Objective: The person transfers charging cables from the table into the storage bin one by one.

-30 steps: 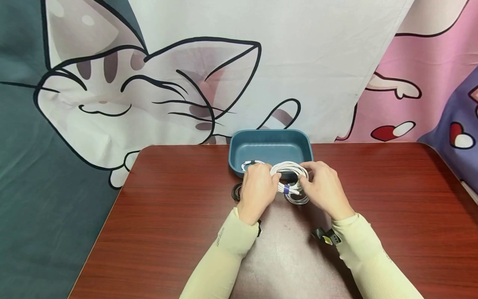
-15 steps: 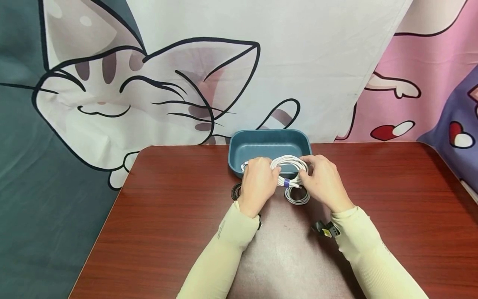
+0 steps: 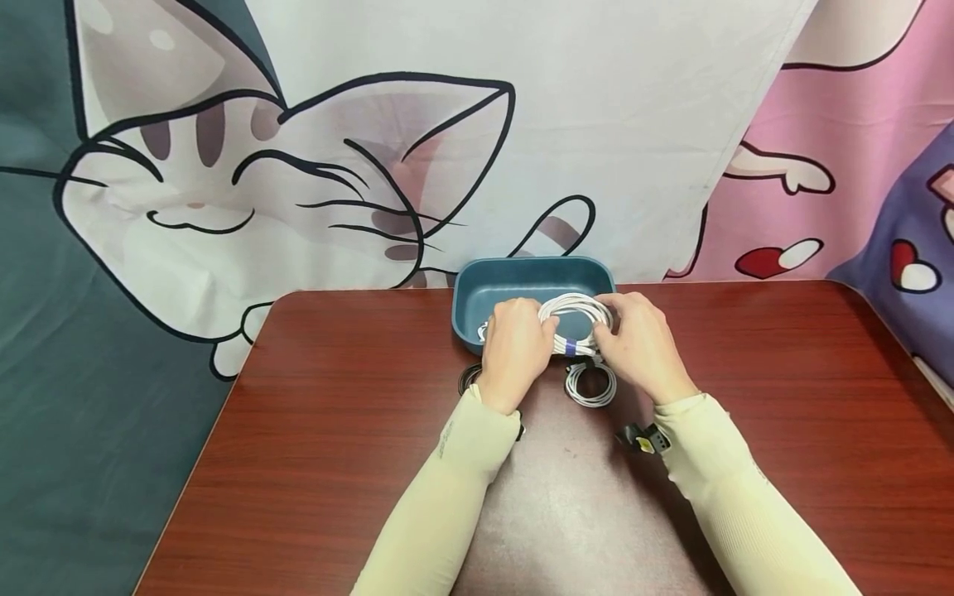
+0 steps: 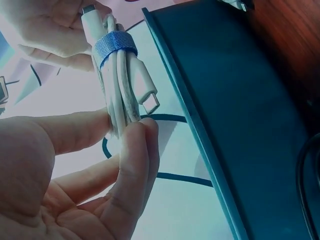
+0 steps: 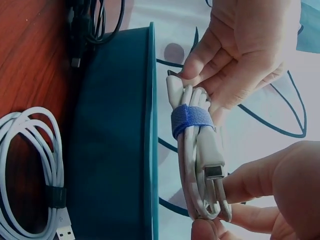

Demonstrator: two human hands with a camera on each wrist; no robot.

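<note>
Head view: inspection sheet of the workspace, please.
Surface: red-brown wooden table.
Job's things: white cable coil with a blue strap, held over the teal tray.
Clutter: second white coil and a black cable lie on the table in front of the tray.
Hands: left hand and right hand both pinch the strapped coil.
Cables: another white cable shows at the tray's near wall by the left hand.
Surroundings: cartoon cat curtain behind.
</note>
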